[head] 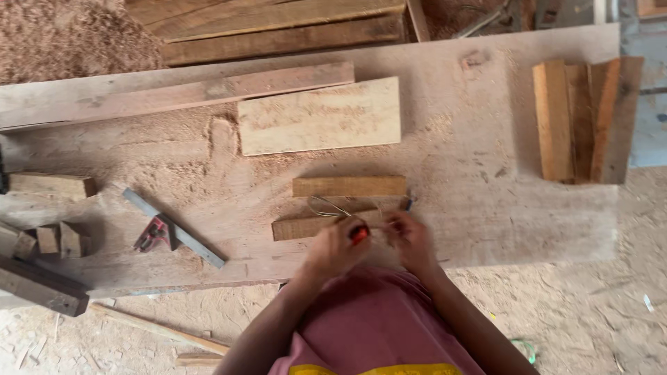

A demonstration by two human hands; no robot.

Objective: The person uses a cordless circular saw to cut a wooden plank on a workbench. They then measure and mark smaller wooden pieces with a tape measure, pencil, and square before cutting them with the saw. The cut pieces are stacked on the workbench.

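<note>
Left hand (335,248): fingers curled tight around a small red-handled tool (359,234), its end toward the right fingers.
Right hand (410,239): fingers pinched narrow; blurred, cannot tell what they grip.
Thin wire (326,207): loops just beyond the left fingertips.
Wood strip (326,223): under both sets of fingers, long axis left-right.
Second strip (349,186): just beyond, parallel.
Combination square (170,229): well left of fingers, blade diagonal.
Pale board (319,116): farther beyond.
</note>
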